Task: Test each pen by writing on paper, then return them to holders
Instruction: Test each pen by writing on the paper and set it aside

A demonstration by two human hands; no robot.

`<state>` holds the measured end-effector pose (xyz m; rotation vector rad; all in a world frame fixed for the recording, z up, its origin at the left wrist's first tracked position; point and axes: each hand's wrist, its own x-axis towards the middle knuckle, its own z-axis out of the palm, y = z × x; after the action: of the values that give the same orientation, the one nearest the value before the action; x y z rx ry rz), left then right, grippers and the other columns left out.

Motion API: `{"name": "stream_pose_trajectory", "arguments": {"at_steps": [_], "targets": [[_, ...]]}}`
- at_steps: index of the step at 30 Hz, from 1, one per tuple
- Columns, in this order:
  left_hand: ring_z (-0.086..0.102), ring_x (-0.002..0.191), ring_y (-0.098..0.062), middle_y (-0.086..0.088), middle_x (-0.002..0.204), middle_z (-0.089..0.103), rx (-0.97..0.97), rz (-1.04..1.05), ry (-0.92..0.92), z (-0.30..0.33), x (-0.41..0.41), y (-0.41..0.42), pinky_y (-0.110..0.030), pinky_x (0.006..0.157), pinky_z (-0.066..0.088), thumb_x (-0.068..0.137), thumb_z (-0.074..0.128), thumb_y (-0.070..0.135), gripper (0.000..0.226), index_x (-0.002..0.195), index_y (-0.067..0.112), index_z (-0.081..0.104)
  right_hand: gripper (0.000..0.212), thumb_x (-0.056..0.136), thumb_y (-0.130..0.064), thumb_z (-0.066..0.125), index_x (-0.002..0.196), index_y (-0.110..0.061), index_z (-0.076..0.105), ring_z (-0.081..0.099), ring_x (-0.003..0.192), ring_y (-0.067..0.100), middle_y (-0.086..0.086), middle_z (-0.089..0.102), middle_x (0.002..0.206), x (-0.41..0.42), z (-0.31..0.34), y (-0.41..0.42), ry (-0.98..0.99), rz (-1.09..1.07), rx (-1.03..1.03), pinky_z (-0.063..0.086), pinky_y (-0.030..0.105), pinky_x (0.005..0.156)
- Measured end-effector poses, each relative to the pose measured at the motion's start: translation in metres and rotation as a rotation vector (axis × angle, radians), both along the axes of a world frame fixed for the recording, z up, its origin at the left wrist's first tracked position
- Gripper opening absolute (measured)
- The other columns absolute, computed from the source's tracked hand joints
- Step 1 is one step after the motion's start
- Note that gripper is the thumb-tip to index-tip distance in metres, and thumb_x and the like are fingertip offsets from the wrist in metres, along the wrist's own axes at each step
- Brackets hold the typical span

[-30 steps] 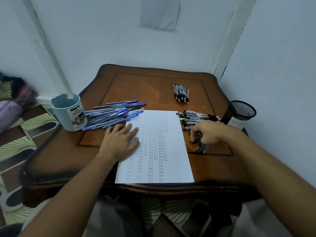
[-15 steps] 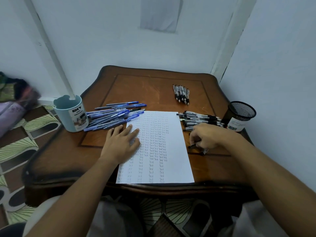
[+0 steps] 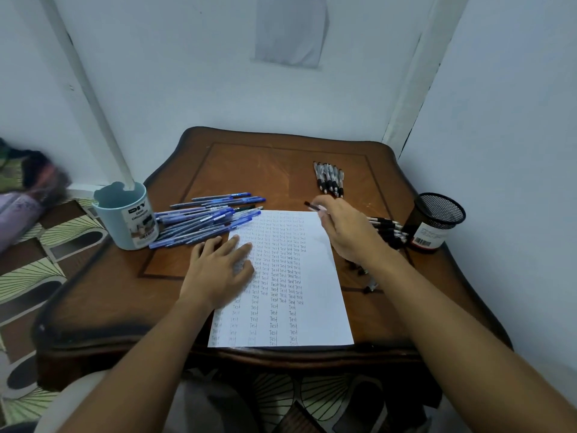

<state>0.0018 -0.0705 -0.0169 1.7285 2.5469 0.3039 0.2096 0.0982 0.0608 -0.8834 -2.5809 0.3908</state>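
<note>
A person sits at a wooden surface (image 3: 125,301) in a corner. The right hand (image 3: 346,232) hovers over the far right corner of the paper (image 3: 312,307), its grip closed around a black pen (image 3: 313,207). The pen's long axis runs left and slightly far, its dark end pointing away from the palm, directly above the sheet. The left hand (image 3: 218,270) lies flat, fingers spread, pressing the paper's left edge. Rows of the word "Test" cover most of the sheet. Blue pens (image 3: 203,220) lie heaped left of it beside a pale blue organiser cup (image 3: 128,217). More black pens (image 3: 387,226) lie right, near a black mesh holder (image 3: 437,220); a neat group of black pens (image 3: 329,179) rests farther back
</note>
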Motion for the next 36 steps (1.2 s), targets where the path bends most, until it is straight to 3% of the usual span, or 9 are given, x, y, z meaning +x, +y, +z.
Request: {"name": "stream_pose_trajectory", "arguments": {"at_steps": [3, 6, 10, 13, 16, 22, 28, 32, 36], "targets": [[0.017, 0.147, -0.020, 0.009, 0.160, 0.030, 0.014, -0.003, -0.006, 0.001, 0.001, -0.001, -0.041, 0.113, 0.011, 0.083, 0.007, 0.064, 0.075, 0.147, 0.042, 0.038, 0.039, 0.108, -0.019, 0.034, 0.146, -0.024, 0.043, 0.057, 0.081, 0.010, -0.003, 0.062, 0.100, -0.007, -0.011, 0.000, 0.242, -0.057, -0.170, 0.040, 0.016, 0.066], [0.017, 0.147, -0.020, 0.009, 0.160, 0.030, 0.018, -0.002, -0.005, 0.003, 0.001, -0.001, -0.041, 0.113, 0.011, 0.082, 0.005, 0.065, 0.076, 0.147, 0.043, 0.039, 0.035, 0.108, -0.021, 0.036, 0.137, -0.034, 0.052, 0.037, 0.051, 0.005, -0.005, 0.051, 0.069, -0.013, -0.015, -0.004, 0.473, -0.190, -0.457, 0.030, 0.019, 0.046], [0.019, 0.146, -0.020, 0.010, 0.159, 0.031, 0.021, 0.000, 0.008, 0.003, 0.000, 0.000, -0.042, 0.112, 0.013, 0.081, 0.005, 0.064, 0.076, 0.146, 0.043, 0.039, 0.025, 0.106, -0.014, 0.042, 0.119, -0.030, 0.055, 0.033, 0.051, 0.010, 0.004, 0.048, 0.072, -0.022, -0.011, -0.005, 0.857, -0.327, -0.979, 0.026, 0.024, 0.042], [0.020, 0.145, -0.021, 0.009, 0.159, 0.032, 0.021, -0.002, 0.014, 0.002, 0.000, 0.001, -0.042, 0.111, 0.013, 0.082, 0.007, 0.065, 0.075, 0.146, 0.042, 0.040, 0.035, 0.101, 0.002, 0.048, 0.130, -0.018, 0.048, 0.054, 0.062, 0.015, 0.015, 0.063, 0.085, -0.022, -0.009, -0.008, 1.086, -0.260, -1.235, 0.047, 0.025, 0.052], [0.020, 0.145, -0.020, 0.010, 0.159, 0.033, 0.027, 0.001, 0.010, 0.001, -0.001, 0.002, -0.043, 0.112, 0.012, 0.083, 0.008, 0.065, 0.073, 0.145, 0.043, 0.041, 0.020, 0.104, -0.018, 0.051, 0.118, -0.005, 0.057, 0.064, 0.088, 0.022, 0.010, 0.073, 0.093, -0.021, -0.016, -0.013, 0.973, -0.294, -1.150, 0.056, 0.032, 0.076], [0.022, 0.143, -0.020, 0.011, 0.157, 0.034, 0.042, 0.007, 0.004, 0.001, -0.002, 0.002, -0.042, 0.111, 0.012, 0.082, 0.009, 0.065, 0.074, 0.143, 0.043, 0.044, 0.026, 0.106, -0.045, 0.034, 0.107, -0.019, 0.037, 0.055, 0.056, 0.023, 0.010, 0.075, 0.083, -0.021, -0.042, -0.020, 0.805, -0.329, -0.942, 0.044, 0.030, 0.049], [0.022, 0.143, -0.020, 0.010, 0.157, 0.035, 0.050, 0.007, -0.012, 0.001, -0.002, 0.002, -0.042, 0.111, 0.011, 0.083, 0.012, 0.063, 0.071, 0.143, 0.042, 0.045, 0.042, 0.096, 0.002, 0.059, 0.121, -0.016, 0.030, 0.070, 0.076, 0.023, 0.016, 0.065, 0.101, -0.020, -0.052, -0.025, 0.964, -0.259, -1.103, 0.061, 0.042, 0.085], [0.022, 0.143, -0.020, 0.010, 0.157, 0.035, 0.048, 0.008, -0.010, 0.000, -0.002, 0.003, -0.043, 0.112, 0.011, 0.083, 0.011, 0.064, 0.072, 0.142, 0.043, 0.045, 0.018, 0.099, -0.005, 0.059, 0.108, -0.011, 0.045, 0.061, 0.063, 0.014, 0.015, 0.061, 0.090, -0.021, -0.058, -0.029, 0.828, -0.262, -0.898, 0.051, 0.031, 0.058], [0.021, 0.143, -0.019, 0.011, 0.158, 0.034, 0.043, 0.012, -0.008, 0.000, -0.002, 0.003, -0.042, 0.112, 0.010, 0.082, 0.010, 0.064, 0.072, 0.143, 0.043, 0.044, 0.023, 0.095, 0.001, 0.059, 0.099, -0.015, 0.043, 0.062, 0.071, 0.025, 0.014, 0.063, 0.084, -0.023, -0.061, -0.025, 0.762, -0.252, -0.889, 0.052, 0.040, 0.070]]}}
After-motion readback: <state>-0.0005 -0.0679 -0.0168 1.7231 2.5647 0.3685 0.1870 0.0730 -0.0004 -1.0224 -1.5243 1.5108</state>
